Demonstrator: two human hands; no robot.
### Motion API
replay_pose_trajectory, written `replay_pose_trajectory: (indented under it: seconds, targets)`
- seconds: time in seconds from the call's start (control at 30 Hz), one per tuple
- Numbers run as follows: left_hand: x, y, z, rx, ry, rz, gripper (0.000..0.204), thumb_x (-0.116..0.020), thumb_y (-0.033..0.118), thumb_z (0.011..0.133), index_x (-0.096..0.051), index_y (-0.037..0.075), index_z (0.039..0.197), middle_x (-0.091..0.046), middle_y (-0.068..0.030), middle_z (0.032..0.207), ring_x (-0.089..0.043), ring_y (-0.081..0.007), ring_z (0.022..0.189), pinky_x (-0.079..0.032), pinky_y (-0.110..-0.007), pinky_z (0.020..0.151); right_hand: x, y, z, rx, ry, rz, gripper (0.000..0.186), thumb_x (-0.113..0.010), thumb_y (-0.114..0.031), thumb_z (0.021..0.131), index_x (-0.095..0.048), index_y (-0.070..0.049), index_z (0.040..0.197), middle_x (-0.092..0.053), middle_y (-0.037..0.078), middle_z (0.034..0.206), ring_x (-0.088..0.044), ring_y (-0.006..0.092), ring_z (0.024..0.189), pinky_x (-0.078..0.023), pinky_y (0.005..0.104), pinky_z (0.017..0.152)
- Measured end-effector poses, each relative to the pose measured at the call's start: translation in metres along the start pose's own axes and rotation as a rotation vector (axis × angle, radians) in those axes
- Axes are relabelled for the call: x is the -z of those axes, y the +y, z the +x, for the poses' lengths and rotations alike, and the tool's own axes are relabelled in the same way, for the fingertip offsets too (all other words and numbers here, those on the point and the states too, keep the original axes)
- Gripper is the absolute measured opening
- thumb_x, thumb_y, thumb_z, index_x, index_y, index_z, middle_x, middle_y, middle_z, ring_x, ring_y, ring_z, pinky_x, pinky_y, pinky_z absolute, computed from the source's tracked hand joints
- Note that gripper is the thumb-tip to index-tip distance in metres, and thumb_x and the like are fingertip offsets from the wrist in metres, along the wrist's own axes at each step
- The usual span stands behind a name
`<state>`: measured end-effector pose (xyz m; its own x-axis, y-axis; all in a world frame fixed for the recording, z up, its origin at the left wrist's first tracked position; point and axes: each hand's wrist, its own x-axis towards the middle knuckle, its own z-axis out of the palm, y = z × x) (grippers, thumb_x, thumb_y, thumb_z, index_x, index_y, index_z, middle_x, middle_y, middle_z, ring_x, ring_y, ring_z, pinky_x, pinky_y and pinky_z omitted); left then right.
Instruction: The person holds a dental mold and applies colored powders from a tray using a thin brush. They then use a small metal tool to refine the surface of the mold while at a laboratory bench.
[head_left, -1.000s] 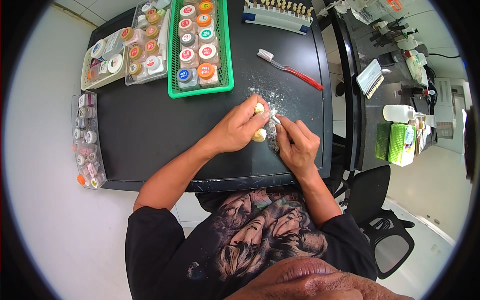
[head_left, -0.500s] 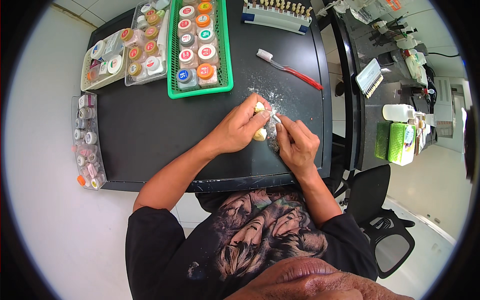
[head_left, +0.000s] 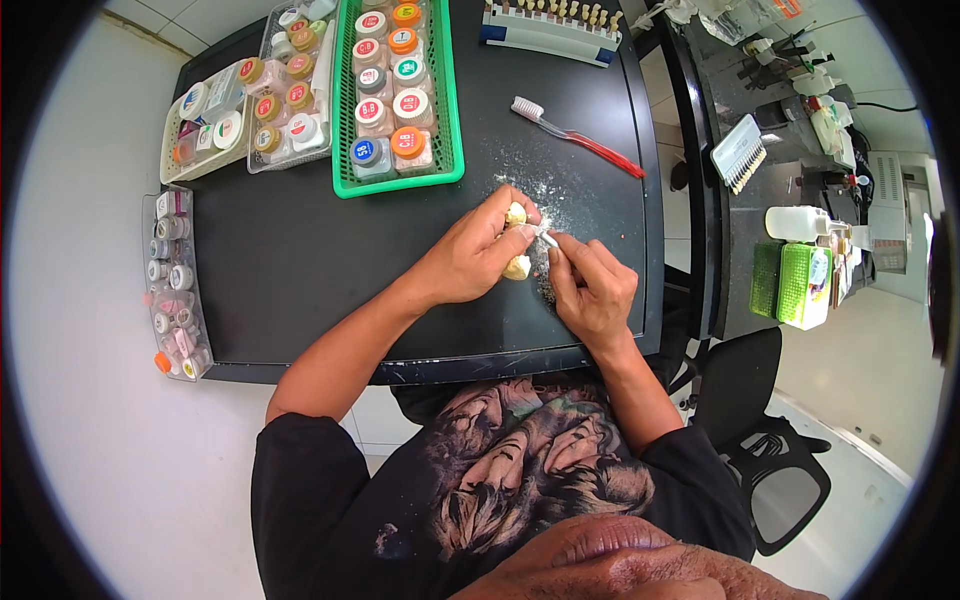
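Gripping with two hands: left hand curled tightly around pale yellow material, visible at two spots, one piece or two can't tell; right hand pinching one slim whitish tool, tip at left fingertips. Both over one black table, its 4 o'clock side. From hands: white powder, 12 o'clock; one red-handled toothbrush, 1 o'clock; one tooth-shade rack, 12 o'clock; one green basket, 10–11 o'clock, at least ten jars.
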<state>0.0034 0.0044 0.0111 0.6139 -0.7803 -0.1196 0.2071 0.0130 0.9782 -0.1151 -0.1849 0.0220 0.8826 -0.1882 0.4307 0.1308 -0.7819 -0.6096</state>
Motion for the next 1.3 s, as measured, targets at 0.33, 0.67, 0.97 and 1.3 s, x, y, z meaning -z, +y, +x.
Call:
replay_pose_trajectory:
  seconds: [0.33,0.67,0.97,1.3]
  targets:
    - [0.0,-0.001,0.001,-0.007,0.018,0.018,0.017,-0.058,0.025,0.122,-0.058,0.008,0.123,-0.057,0.0044,0.088,-0.049,-0.0032,0.071,-0.039,-0.026,0.061,0.0,0.001,-0.001,0.036,0.009,-0.058,0.024,-0.09,-0.008,0.096,-0.087,-0.009,0.119,-0.058,0.005,0.072,-0.058,0.021,0.054,-0.045,0.038,0.053]
    - [-0.003,0.004,-0.002,0.013,0.005,0.058,0.024,-0.058,0.029,0.123,-0.059,0.005,0.125,-0.059,0.0032,0.091,-0.053,-0.0053,0.079,-0.044,-0.027,0.068,0.001,0.002,0.001,-0.005,0.027,-0.026,0.023,-0.088,-0.005,0.098,-0.087,-0.008,0.121,-0.058,0.005,0.072,-0.057,0.0188,0.054,-0.046,0.0371,0.053]
    - [0.003,0.006,-0.001,0.013,-0.079,0.017,0.024,-0.061,0.03,0.123,-0.059,0.007,0.13,-0.061,0.0037,0.092,-0.055,-0.0039,0.081,-0.044,-0.027,0.068,0.002,-0.001,0.002,-0.006,0.011,0.049,0.017,-0.087,-0.003,0.097,-0.088,-0.006,0.114,-0.061,0.004,0.069,-0.059,0.0141,0.051,-0.046,0.0335,0.05]
    - [0.004,0.006,0.0,0.022,-0.081,0.025,0.023,-0.061,0.03,0.123,-0.059,0.007,0.129,-0.061,0.0039,0.092,-0.055,-0.0037,0.079,-0.043,-0.026,0.067,0.001,-0.001,0.001,-0.009,0.011,0.058,0.016,-0.087,-0.003,0.096,-0.087,-0.006,0.112,-0.062,0.004,0.069,-0.059,0.0145,0.051,-0.045,0.0343,0.051]
